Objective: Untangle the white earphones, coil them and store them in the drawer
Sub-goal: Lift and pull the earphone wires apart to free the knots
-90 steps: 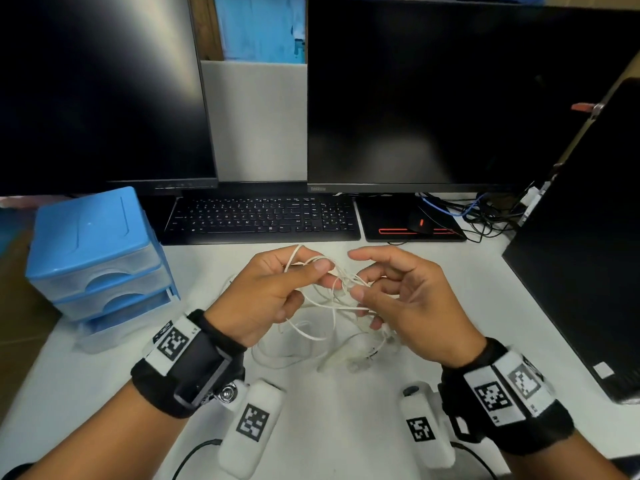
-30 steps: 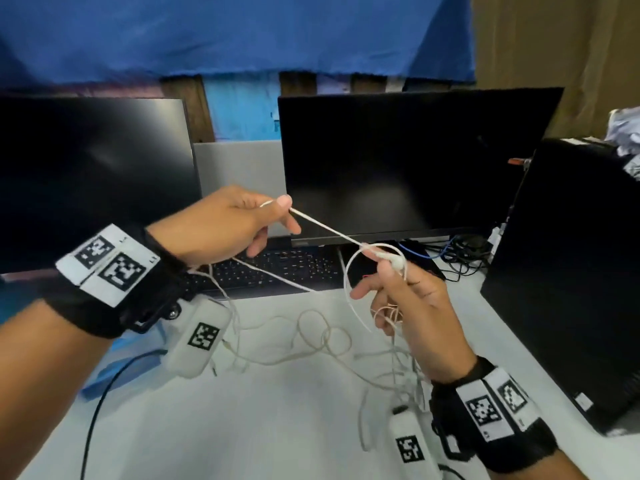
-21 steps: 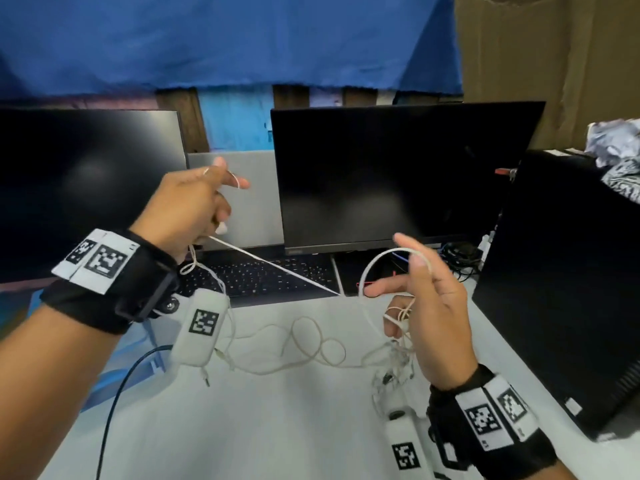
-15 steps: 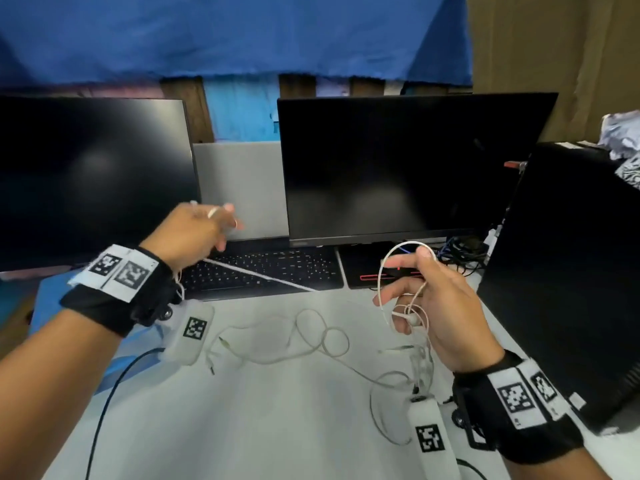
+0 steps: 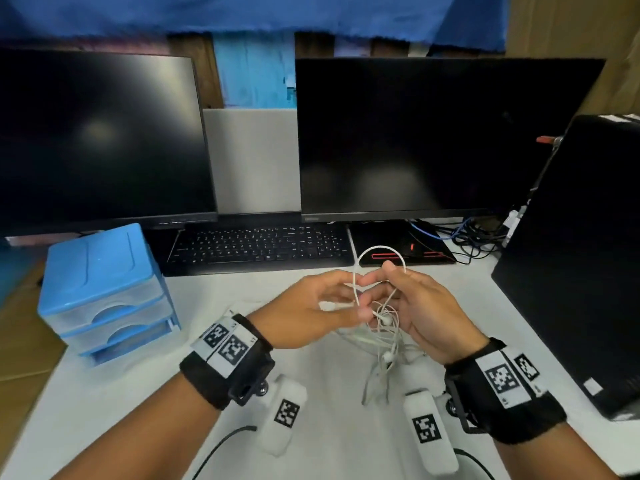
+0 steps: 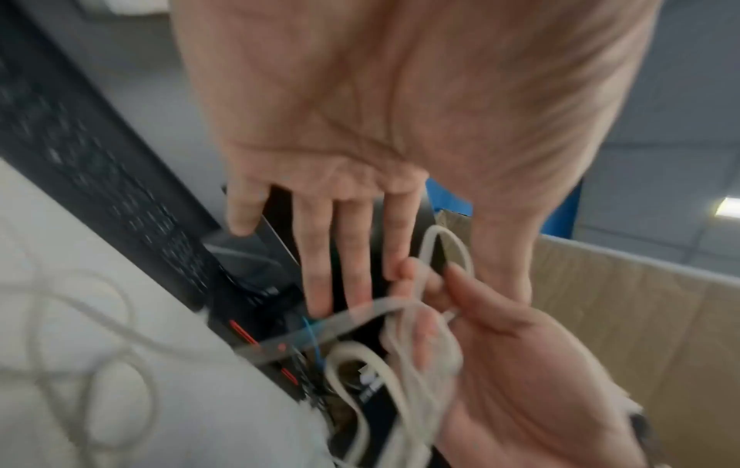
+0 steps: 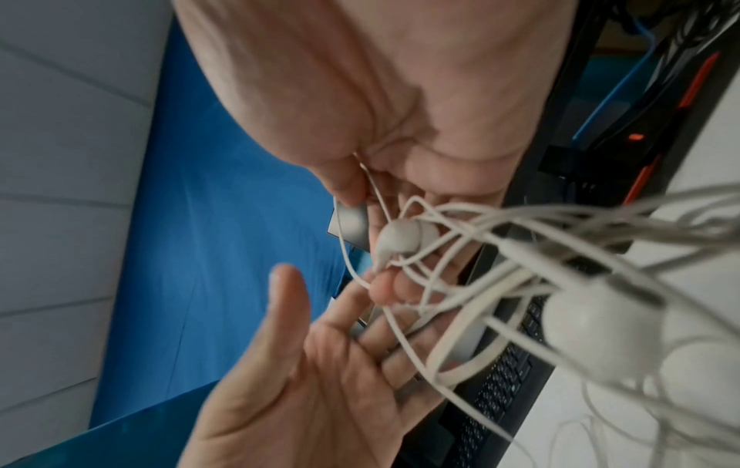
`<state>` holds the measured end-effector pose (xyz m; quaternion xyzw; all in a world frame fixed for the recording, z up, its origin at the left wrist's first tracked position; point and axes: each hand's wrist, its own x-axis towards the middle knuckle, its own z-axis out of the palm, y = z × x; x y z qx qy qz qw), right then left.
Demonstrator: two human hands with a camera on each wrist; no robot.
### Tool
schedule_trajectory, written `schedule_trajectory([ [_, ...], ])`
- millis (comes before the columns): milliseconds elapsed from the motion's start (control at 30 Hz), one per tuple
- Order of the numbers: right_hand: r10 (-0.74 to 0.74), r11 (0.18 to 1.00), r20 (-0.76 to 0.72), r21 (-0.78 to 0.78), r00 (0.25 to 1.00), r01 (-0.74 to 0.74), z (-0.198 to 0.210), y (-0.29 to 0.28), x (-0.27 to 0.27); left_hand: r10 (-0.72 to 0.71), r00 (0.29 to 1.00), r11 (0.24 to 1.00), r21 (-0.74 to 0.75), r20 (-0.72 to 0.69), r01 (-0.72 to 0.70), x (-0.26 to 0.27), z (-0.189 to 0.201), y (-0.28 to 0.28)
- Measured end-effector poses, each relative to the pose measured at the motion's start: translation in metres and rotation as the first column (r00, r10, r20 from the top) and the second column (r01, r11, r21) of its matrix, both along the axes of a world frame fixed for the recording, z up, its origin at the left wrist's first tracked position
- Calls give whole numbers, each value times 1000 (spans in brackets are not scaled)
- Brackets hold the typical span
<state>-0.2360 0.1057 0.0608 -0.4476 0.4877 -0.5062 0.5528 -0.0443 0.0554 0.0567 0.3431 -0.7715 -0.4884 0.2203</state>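
The white earphones (image 5: 381,320) hang as a bundle of strands from my right hand (image 5: 391,289), which pinches them with a loop standing above its fingers. In the right wrist view one earbud (image 7: 396,237) lies against the right hand (image 7: 372,196), and a second earbud dangles close to the lens. My left hand (image 5: 360,296) reaches in from the left, its fingers straight (image 6: 352,269) and brushing the strands (image 6: 400,348) without gripping. The blue drawer unit (image 5: 104,289) stands at the desk's left, with its drawers closed.
Behind the hands lie a black keyboard (image 5: 259,245) and two dark monitors (image 5: 100,140) (image 5: 433,133). A black computer case (image 5: 581,265) fills the right edge, with loose cables (image 5: 467,237) beside it. White desk (image 5: 329,445) lies in front.
My left hand, which had drawn a strand out up and to the left, has let it go and come back to the right hand. The cable spread on the desk is now gathered under the right hand.
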Motion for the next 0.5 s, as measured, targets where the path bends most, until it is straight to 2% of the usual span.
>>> schedule_trajectory([
  [33, 0, 1000, -6, -2, 1000, 0, -2, 0, 0, -42, 999, 999, 26, -13, 42, -10, -3, 5],
  [67, -5, 1000, -1, 0, 1000, 5, -3, 0, -1, -26, 999, 1000, 15, -22, 27, -15, -5, 7],
  [167, -13, 1000, 14, -5, 1000, 13, -1, 1, -9, 123, 991, 992, -35, -59, -125, -12, -10, -3],
  [300, 16, 995, -151, -96, 988, -31, 1, 3, -15, 132, 987, 988, -65, -92, -138, -3, -5, -10],
  [333, -11, 992, -118, -130, 993, -5, 2, 3, -14, 131, 987, 987, -77, -94, -138, -3, -2, -10],
  [433, -33, 973, 203, -216, 979, 77, 11, 8, -21, 245, 959, 968, -20, -146, -250, 0, 8, -10],
  [467, 18, 966, 227, -255, 974, 42, 14, 11, -27, 295, 939, 955, 49, -178, -291, 1, 11, -11],
  [500, 77, 959, 182, -282, 980, -23, 16, 14, -33, 337, 916, 940, 136, -220, -313, 4, 15, -12],
])
